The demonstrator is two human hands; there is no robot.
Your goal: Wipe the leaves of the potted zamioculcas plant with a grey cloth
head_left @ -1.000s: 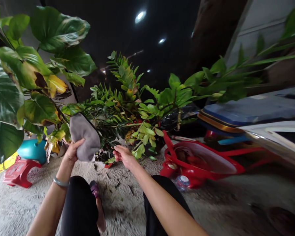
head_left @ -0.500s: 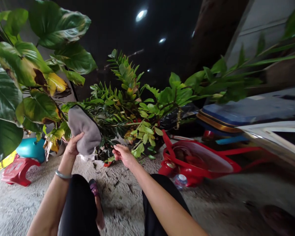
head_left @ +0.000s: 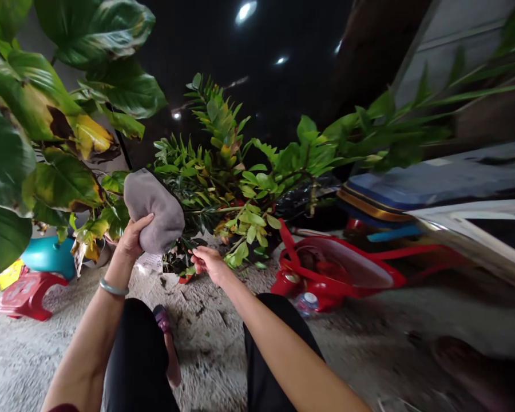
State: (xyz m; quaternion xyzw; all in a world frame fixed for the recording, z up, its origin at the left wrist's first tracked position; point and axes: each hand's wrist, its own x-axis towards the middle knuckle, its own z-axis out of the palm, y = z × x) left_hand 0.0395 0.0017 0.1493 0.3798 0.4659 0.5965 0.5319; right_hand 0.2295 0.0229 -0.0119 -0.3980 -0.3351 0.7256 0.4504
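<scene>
My left hand [head_left: 134, 236] grips a soft grey cloth item [head_left: 157, 210], its thumb pressed on the front. To the right and a little lower, my right hand [head_left: 209, 264] has its fingers pinched together at dark narrow leaves [head_left: 193, 245]; whether a leaf or stem is between the fingertips is too small to tell. Behind both hands stands a dense green plant [head_left: 223, 143] with some yellowed leaves. A leafy light green sprig [head_left: 253, 223] hangs just right of my right hand.
Large broad leaves [head_left: 64, 177] fill the left side, above a red stool [head_left: 30, 293] and a teal object [head_left: 49, 257]. A red bag [head_left: 347, 269] and a plastic bottle [head_left: 308, 303] are on the right. Behind the bag lies a blue stack [head_left: 395, 189].
The grey cloth item and my left hand have moved slightly up and right. My right hand has shifted slightly left and up. The view has tilted a little.
</scene>
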